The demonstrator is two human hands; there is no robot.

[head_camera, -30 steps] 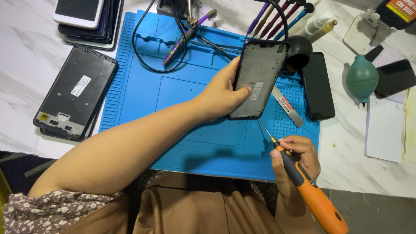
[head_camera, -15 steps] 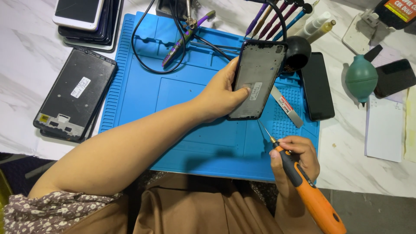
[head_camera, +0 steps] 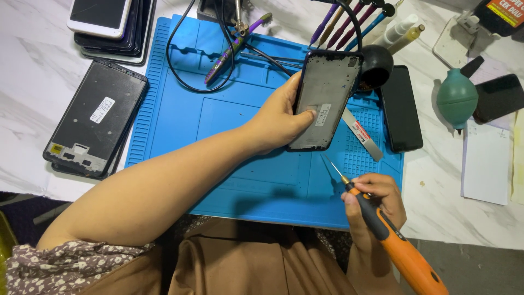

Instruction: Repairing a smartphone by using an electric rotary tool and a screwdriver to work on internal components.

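Head view shows a blue silicone repair mat (head_camera: 229,125) on a pale marbled table (head_camera: 33,71). The left hand (head_camera: 281,117) grips a phone frame (head_camera: 326,98) by its left edge, fingers curled round the side and thumb laid flat on the grey inner face, holding it tilted over the upper middle of the mat. The right hand (head_camera: 376,199) is wrapped firmly round an orange-and-black electric screwdriver (head_camera: 396,246), whose thin bit points up and left, near the lower edge of the phone frame but not touching it.

Just beside the frame lie a flat metal pry tool (head_camera: 363,135) and a black phone (head_camera: 401,108); a black cup (head_camera: 376,64) sits behind. Black cables (head_camera: 188,60) and a purple-handled tool (head_camera: 232,49) lie at the top of the mat. Off the mat, a second phone frame (head_camera: 95,125) lies to the left, a stack of phones (head_camera: 109,24) above it, and a green dust blower (head_camera: 457,97) to the right.

The step in hand looks like screw work on the frame, though no screws can be made out. The next move calls for seating the bit squarely while the left hand steadies the frame.
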